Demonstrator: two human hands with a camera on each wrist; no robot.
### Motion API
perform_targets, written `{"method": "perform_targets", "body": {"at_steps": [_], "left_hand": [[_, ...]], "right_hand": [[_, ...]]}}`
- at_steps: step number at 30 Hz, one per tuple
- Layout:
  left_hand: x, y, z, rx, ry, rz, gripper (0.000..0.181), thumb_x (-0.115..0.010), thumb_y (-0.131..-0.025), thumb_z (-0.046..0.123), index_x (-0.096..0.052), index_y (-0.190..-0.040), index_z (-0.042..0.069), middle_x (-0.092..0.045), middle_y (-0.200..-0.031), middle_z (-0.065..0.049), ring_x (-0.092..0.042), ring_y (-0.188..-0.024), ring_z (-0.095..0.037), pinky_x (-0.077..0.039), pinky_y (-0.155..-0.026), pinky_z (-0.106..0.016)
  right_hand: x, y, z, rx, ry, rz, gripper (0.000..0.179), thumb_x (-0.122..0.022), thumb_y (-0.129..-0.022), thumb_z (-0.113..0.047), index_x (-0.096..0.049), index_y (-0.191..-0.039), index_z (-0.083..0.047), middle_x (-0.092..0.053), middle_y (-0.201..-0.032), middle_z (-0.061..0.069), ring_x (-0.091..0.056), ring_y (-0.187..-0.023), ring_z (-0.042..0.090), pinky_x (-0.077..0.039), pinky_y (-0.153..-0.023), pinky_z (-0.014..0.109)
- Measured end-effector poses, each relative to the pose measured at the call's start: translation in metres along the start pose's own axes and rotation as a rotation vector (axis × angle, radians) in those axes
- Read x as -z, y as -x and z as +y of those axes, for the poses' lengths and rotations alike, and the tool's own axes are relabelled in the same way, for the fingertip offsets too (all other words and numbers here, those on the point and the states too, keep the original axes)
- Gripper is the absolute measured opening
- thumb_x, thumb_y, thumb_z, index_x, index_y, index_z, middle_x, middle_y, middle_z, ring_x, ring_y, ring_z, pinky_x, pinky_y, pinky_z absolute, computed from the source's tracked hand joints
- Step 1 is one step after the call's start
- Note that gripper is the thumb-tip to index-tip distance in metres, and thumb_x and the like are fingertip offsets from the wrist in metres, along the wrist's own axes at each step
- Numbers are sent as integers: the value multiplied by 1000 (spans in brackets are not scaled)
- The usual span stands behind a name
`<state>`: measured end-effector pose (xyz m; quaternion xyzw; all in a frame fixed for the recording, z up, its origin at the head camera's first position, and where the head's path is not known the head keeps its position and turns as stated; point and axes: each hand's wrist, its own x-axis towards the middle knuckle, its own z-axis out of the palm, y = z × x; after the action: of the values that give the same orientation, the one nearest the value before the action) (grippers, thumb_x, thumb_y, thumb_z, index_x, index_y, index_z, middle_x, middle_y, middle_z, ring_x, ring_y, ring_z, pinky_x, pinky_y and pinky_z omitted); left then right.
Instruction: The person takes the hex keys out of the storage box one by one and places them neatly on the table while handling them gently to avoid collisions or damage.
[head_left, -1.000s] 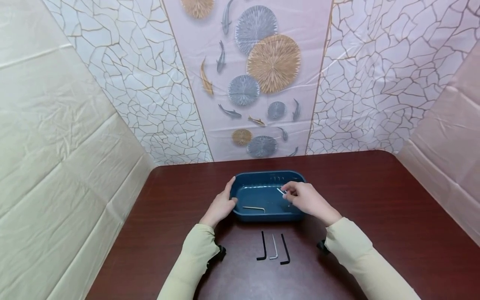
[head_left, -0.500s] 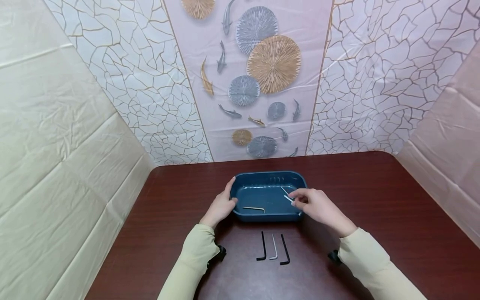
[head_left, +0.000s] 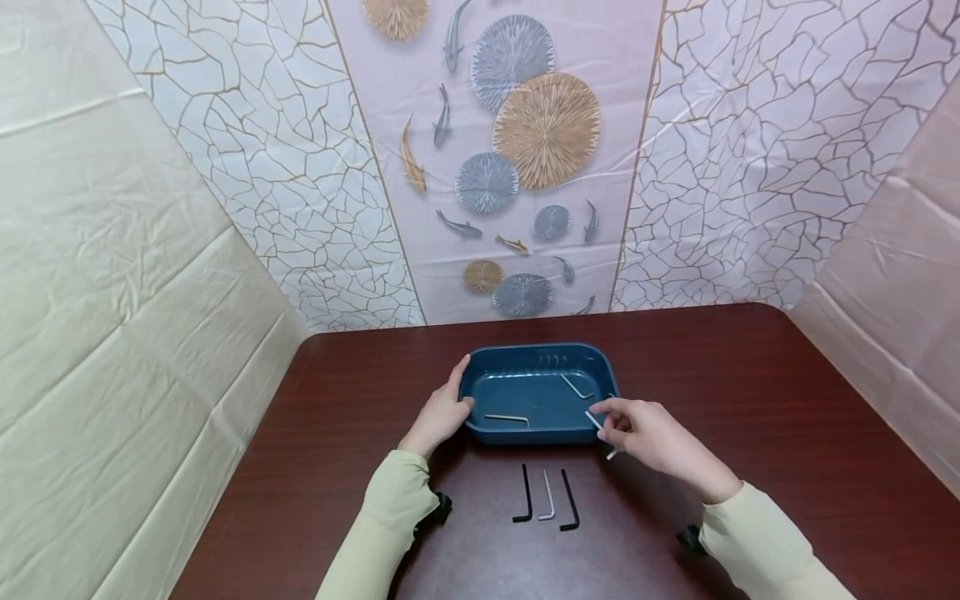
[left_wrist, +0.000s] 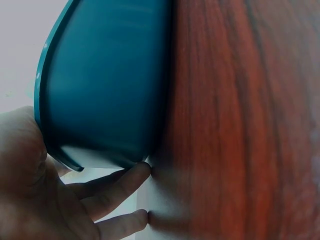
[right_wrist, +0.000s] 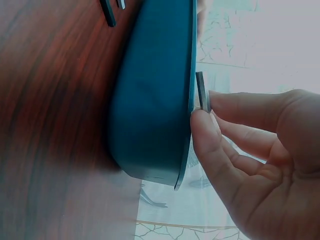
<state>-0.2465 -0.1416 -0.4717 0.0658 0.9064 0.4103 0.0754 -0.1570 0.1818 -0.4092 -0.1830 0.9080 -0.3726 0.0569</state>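
Observation:
My right hand (head_left: pixel 651 437) pinches a silver hex key (head_left: pixel 594 420) between thumb and fingertips, over the near right corner of a blue tray (head_left: pixel 540 434). In the right wrist view, that hex key (right_wrist: pixel 202 91) juts up from the fingertips beside the tray's rim (right_wrist: pixel 192 100). My left hand (head_left: pixel 441 414) holds the tray's left end, thumb at the rim and fingers along the outer wall. Inside the tray lie a gold hex key (head_left: pixel 507 417) at the near left and a silver hex key (head_left: pixel 576 387) toward the right.
On the table (head_left: pixel 360 383), in front of the tray, a black hex key (head_left: pixel 527 492), a silver one (head_left: pixel 550 493) and another black one (head_left: pixel 570 500) lie in a row. A patterned cloth (head_left: pixel 465 250) hangs behind the table's far edge.
The right hand has moved right and nearer with its hex key, from above the tray's middle to its near right corner. The silver hex key inside the tray now shows fully. Left hand stays put.

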Motion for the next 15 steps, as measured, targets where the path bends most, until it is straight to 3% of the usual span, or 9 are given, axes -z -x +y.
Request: {"method": "perform_targets", "body": {"at_steps": [8, 15], "left_hand": [[0, 0, -1, 1, 4, 3, 78, -52, -97, 15, -15, -163, 33, -41, -155, -14, -56, -99, -27, -42, -84, -42], [0, 0, -2, -9, 6, 4, 77, -52, -98, 15, -15, -163, 33, -42, -155, -15, -56, -101, -28, -42, -84, -43]], "right_hand": [[-7, 11, -2, -57, -24, -17, 39, -65, -93, -2, -61, -131, 1, -58, -79, -2, -54, -63, 13, -45, -56, 26], [-12, 18, 1, -53, -17, -21, 40, -62, -91, 0, -61, -132, -2, -57, -77, -2, -53, -58, 12, -44, -55, 26]]}}
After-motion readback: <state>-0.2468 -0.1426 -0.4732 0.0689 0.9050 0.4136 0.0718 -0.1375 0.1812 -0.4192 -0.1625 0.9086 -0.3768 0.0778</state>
